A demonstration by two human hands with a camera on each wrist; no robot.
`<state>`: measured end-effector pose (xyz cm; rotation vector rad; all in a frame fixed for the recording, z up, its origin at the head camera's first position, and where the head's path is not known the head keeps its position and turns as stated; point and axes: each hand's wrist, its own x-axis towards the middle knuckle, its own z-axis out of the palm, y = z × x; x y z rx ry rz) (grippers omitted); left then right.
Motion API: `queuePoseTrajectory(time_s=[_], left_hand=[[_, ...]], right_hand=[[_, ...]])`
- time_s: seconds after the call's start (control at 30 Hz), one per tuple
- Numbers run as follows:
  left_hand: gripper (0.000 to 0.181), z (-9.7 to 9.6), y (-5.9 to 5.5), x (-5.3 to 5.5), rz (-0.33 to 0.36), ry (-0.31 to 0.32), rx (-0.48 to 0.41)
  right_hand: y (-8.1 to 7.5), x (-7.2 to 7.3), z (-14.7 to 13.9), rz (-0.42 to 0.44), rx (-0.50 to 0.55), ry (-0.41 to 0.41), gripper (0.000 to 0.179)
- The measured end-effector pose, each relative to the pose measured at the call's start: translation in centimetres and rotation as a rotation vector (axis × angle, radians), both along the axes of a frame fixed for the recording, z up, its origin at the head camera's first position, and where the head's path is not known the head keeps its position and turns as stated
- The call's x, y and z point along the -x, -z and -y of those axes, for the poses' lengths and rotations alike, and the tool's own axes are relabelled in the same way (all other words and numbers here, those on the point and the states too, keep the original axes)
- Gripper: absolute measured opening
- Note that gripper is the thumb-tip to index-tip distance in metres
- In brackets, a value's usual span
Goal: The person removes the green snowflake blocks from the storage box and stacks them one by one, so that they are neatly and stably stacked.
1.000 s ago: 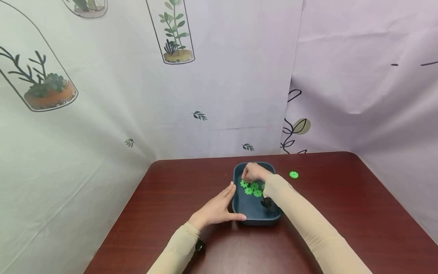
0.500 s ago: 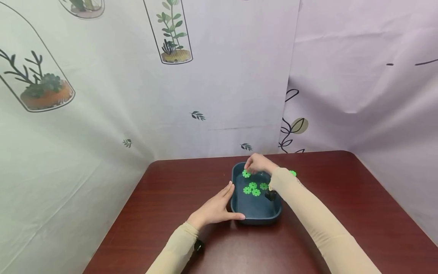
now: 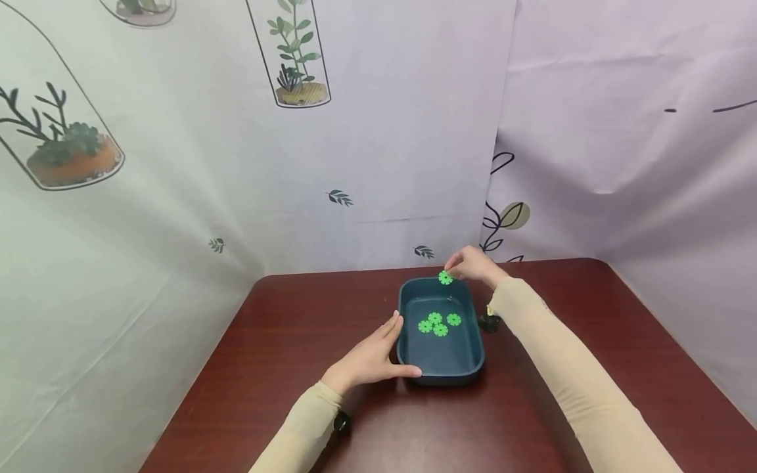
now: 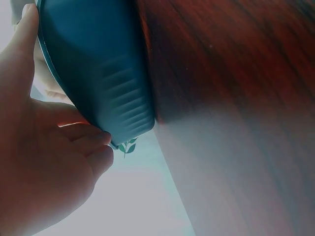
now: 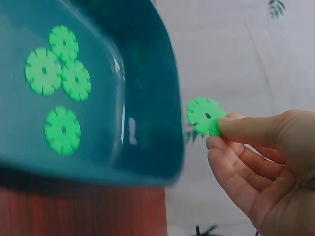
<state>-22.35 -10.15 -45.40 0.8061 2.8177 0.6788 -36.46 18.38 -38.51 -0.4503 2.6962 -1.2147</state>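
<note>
A dark blue-green plastic bin (image 3: 440, 361) stands on the table, with several flat green notched building discs (image 3: 440, 330) lying on its floor. At its near left corner, my left hand (image 3: 369, 358) rests with fingers straight along the left side and the thumb on the near rim. In the left wrist view, fingertips (image 4: 101, 140) touch the bin's rim. My right hand (image 3: 476, 266) pinches another green building disc (image 5: 205, 116) between thumb and fingers. That disc is just outside the bin's far end wall in the right wrist view.
The reddish-brown wooden table (image 3: 307, 328) reaches back to a pale printed cloth (image 3: 384, 131) that hangs behind it and at both sides. My right sleeve (image 3: 556, 355) crosses the table's right side and covers part of it.
My right hand has lifted the pinched disc from the bin's floor and moved it back and right to the far rim. The loose disc on the table is now behind my sleeve. My left hand stays put.
</note>
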Motion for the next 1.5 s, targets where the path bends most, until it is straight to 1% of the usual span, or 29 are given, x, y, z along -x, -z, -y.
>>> queuePoseTrajectory(time_s=[0.1,0.27,0.43,0.67,0.93,1.17,1.3,1.5], left_hand=[[0.122,0.1,0.2,0.0,-0.001,0.005,0.001],[0.122,0.2,0.0,0.2,-0.01,0.019,0.007],[0.121,0.1,0.0,0.4,-0.006,0.028,0.0],[0.121,0.0,0.2,0.6,-0.005,0.018,-0.015],[0.122,0.2,0.2,0.6,0.002,0.017,-0.017],[0.121,0.4,0.1,0.4,-0.002,0.016,-0.002],[0.121,0.4,0.1,0.4,-0.003,0.016,0.0],[0.122,0.2,0.2,0.5,-0.007,0.014,-0.001]], right_hand=[[-0.1,0.1,-1.4,0.014,0.027,0.011,0.017],[-0.1,0.2,-4.3,0.0,0.013,0.048,0.021],[0.6,0.5,-6.9,-0.024,-0.029,0.098,0.022],[1.8,0.4,-9.3,0.021,-0.037,0.128,0.025],[4.2,-0.1,-10.6,0.053,-0.07,0.159,0.022],[5.8,0.0,-10.8,0.099,-0.002,0.158,0.021],[6.3,-0.1,-10.9,0.118,0.01,0.162,0.022],[6.4,-0.3,-11.1,0.11,0.016,0.155,0.022]])
